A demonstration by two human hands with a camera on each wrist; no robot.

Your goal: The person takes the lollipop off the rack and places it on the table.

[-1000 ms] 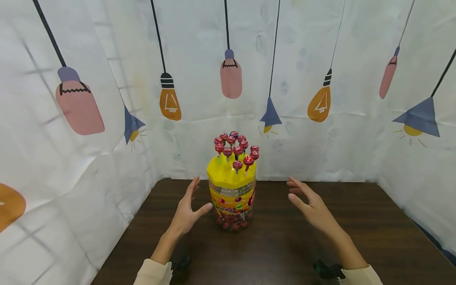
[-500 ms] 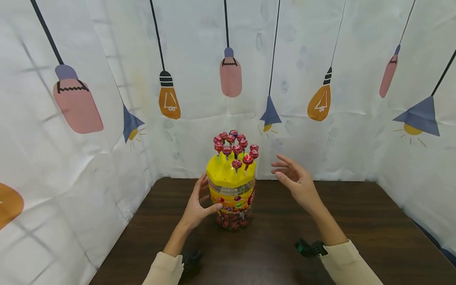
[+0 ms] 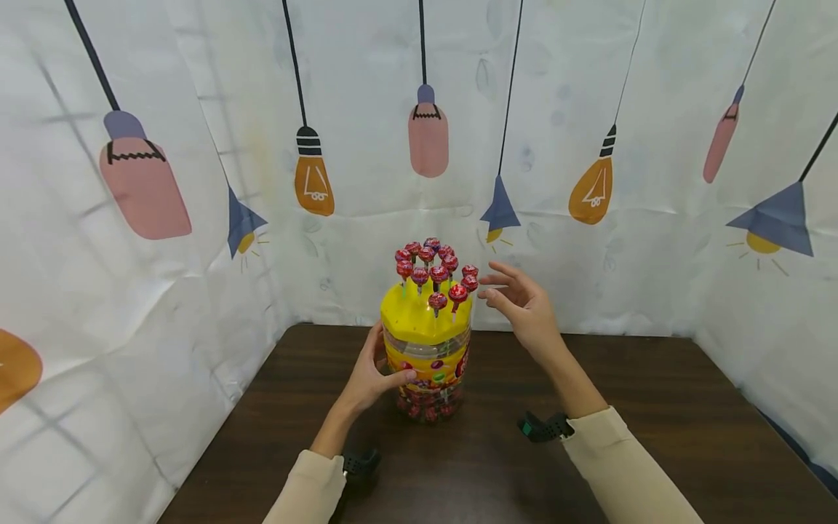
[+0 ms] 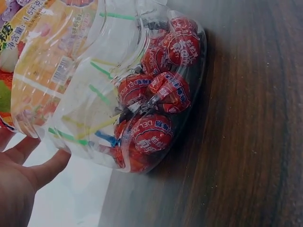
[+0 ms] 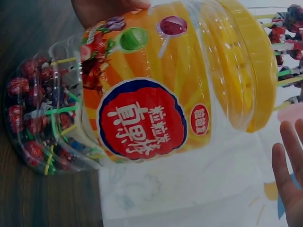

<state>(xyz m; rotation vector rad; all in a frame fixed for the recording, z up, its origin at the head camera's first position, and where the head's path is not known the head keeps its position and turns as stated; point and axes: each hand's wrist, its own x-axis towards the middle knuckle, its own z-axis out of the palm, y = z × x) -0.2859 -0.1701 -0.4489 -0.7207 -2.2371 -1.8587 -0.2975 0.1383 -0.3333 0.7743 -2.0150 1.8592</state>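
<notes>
A clear plastic lollipop jar (image 3: 428,356) with a yellow lid (image 3: 419,320) stands upright on the table. Several red-wrapped lollipops (image 3: 437,300) stick up out of the lid, and more lollipops (image 4: 156,134) lie inside at the bottom. My left hand (image 3: 366,375) holds the jar's left side, thumb at the front and fingers partly hidden behind. To the right of the upright lollipops is my right hand (image 3: 527,309), its fingers loosely bent and holding nothing. In the right wrist view its fingers (image 5: 284,165) show beside the lid, apart from the sticks.
The dark wooden table (image 3: 622,407) extends on both sides of the jar. A white cloth backdrop (image 3: 366,145) printed with lamps hangs behind it and along the sides. A dark strap (image 3: 546,427) sits at the right wrist.
My left hand has moved right, from beside the jar onto its side. The right hand has come up and left, close to the lollipops. The jar stays in place.
</notes>
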